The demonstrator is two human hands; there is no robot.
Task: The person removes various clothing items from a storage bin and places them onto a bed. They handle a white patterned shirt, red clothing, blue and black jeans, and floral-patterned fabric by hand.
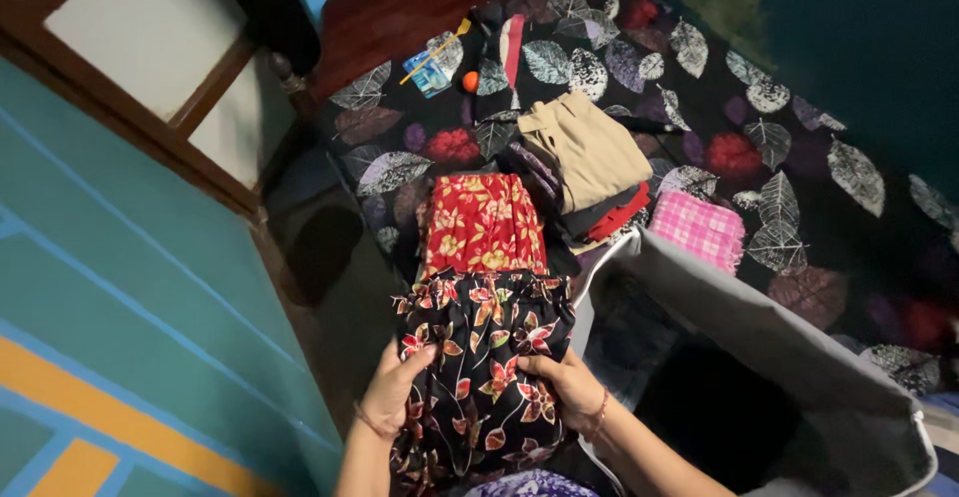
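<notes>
I hold a black garment with red and orange flowers (479, 357) in front of me at the edge of the bed. My left hand (392, 389) grips its left side and my right hand (561, 382) grips its right side. Just beyond it lies a folded red floral cloth (481, 222) on the bed. A stack of folded clothes topped by a tan piece (586, 152) sits further back, with a pink checked cloth (697, 227) to its right.
A grey fabric laundry basket (779, 337) stands open at my right. The bed has a black sheet with leaf prints (799, 107) and a dark wooden headboard (400, 7). Small items (440, 65) lie near the headboard. A teal wall (120, 287) rises on the left.
</notes>
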